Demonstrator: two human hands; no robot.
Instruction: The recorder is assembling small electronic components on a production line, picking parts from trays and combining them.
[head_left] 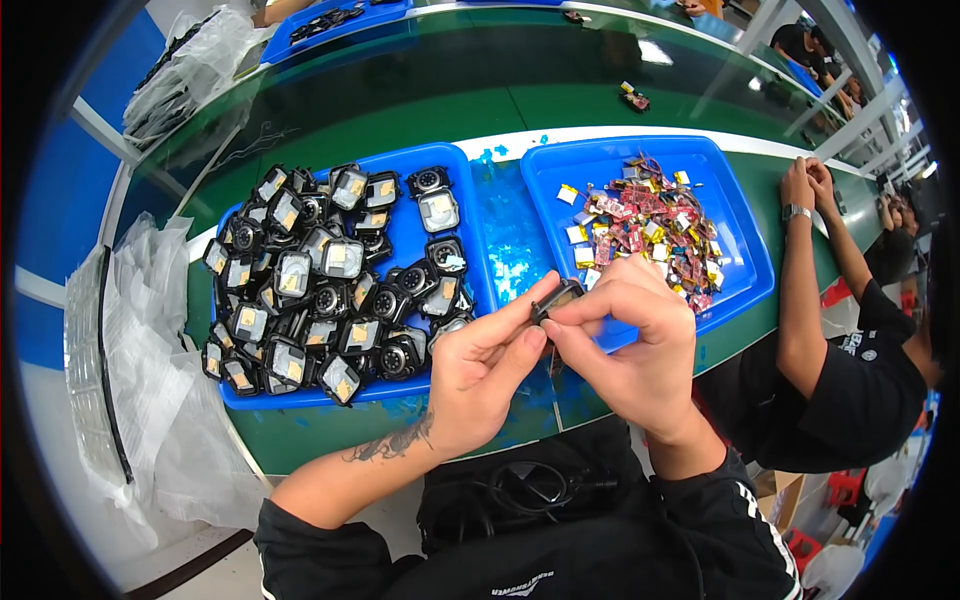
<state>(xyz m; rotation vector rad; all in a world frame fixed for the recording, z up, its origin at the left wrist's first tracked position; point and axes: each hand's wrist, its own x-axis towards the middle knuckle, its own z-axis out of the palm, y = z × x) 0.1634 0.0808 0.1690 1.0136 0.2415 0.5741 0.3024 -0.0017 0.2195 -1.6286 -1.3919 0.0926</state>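
Above the bench's near edge, between the two trays, I hold a black smartwatch case (560,296). My left hand (482,372) pinches its left end between thumb and fingers. My right hand (632,340) is closed on the case from the right, thumb and forefinger meeting at its near side; the fingers hide part of it. To the left, a blue tray (480,262) carries a heap of black smartwatch cases (292,273), some with pale panels facing up. A second blue tray (545,178) on the right bears a pile of red circuit boards with small silver-and-yellow batteries (650,222).
Blue scraps (510,240) litter the green bench between the trays. Behind them runs a green conveyor belt (500,95) with a small loose board (634,98) on it. Clear plastic bags (150,390) are at the left. A co-worker's arm (800,280) rests at the right.
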